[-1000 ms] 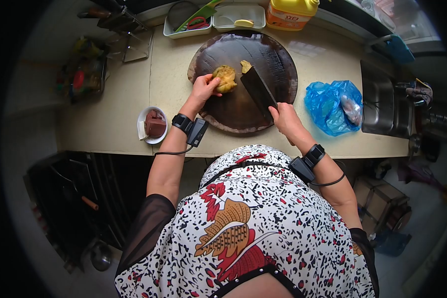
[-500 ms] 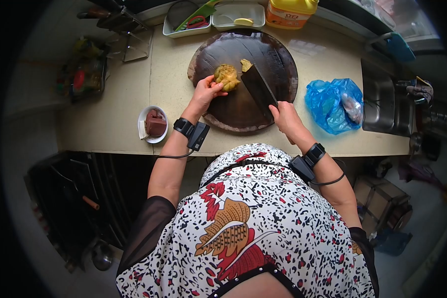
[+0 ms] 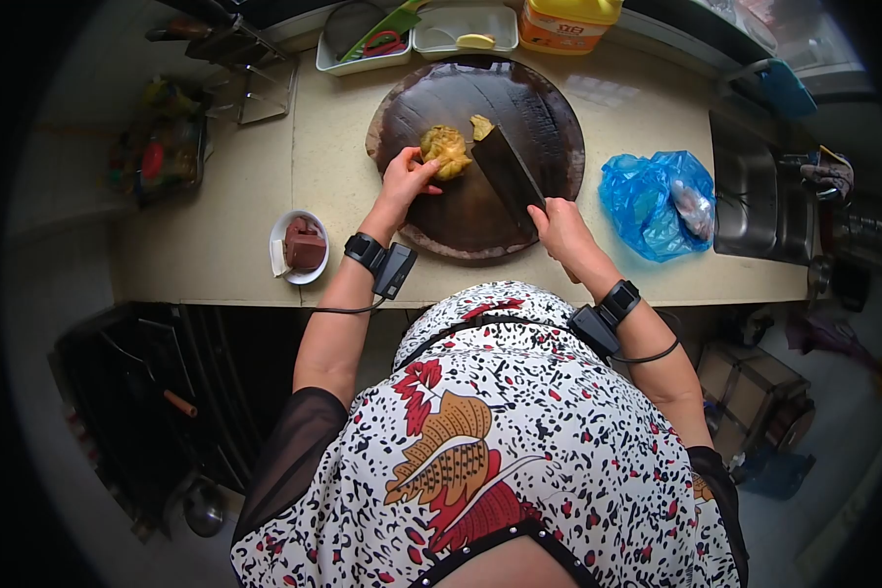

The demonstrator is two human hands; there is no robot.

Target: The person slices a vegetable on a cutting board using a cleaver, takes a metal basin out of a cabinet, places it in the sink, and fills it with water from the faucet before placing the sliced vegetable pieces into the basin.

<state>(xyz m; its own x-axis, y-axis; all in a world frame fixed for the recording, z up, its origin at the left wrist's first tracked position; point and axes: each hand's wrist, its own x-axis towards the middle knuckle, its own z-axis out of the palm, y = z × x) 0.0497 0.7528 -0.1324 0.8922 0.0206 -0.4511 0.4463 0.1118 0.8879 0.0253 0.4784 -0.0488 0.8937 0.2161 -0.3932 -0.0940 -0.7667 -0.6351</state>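
Note:
On the round dark wooden chopping board [image 3: 529, 93] lies a lumpy yellow-green pickled vegetable [image 3: 446, 147]. My left hand [image 3: 405, 179] is closed on its near left side, thumb and fingers around the edge. My right hand [image 3: 564, 233] grips the handle of a broad dark cleaver [image 3: 506, 174]. The cleaver's blade slants toward the upper left, its far end just right of the pickled vegetable. A small yellow cut piece [image 3: 481, 126] sits at the blade's far end; whether it touches the blade I cannot tell.
A white bowl [image 3: 294, 275] with reddish-brown chunks stands left of the board. To the right are a blue plastic bag [image 3: 647, 211] and a metal sink [image 3: 755, 220]. Behind the board are white trays [image 3: 441, 37] and a yellow jug [image 3: 568, 27]. A knife rack [image 3: 265, 93] stands at left.
The whole view has shifted slightly. Both hands, the cleaver and the pickled vegetable keep nearly the same places on the board.

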